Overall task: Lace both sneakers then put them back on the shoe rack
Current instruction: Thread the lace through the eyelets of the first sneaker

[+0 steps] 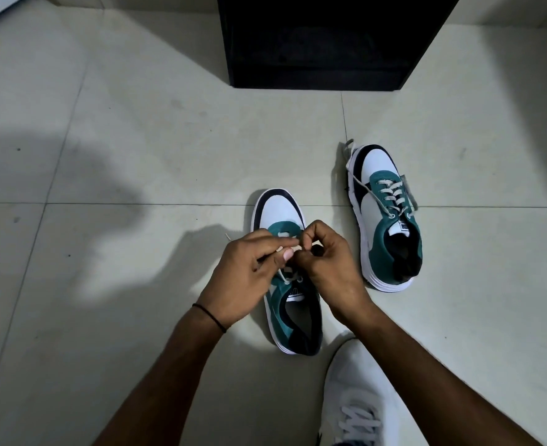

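Sneaker (286,275) at frame centre: your left hand (243,278) and right hand (327,265) both pinch its lace (290,251); slack grip undoes the knot.

left hand (249,272), right hand (325,262), fingertips pinched, seemingly touching

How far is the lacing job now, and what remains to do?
The far sneaker looks laced, its lace ends loose. Both hands, left and right, pinch the lace over the near sneaker. Left: finish it, then put both on the dark rack.
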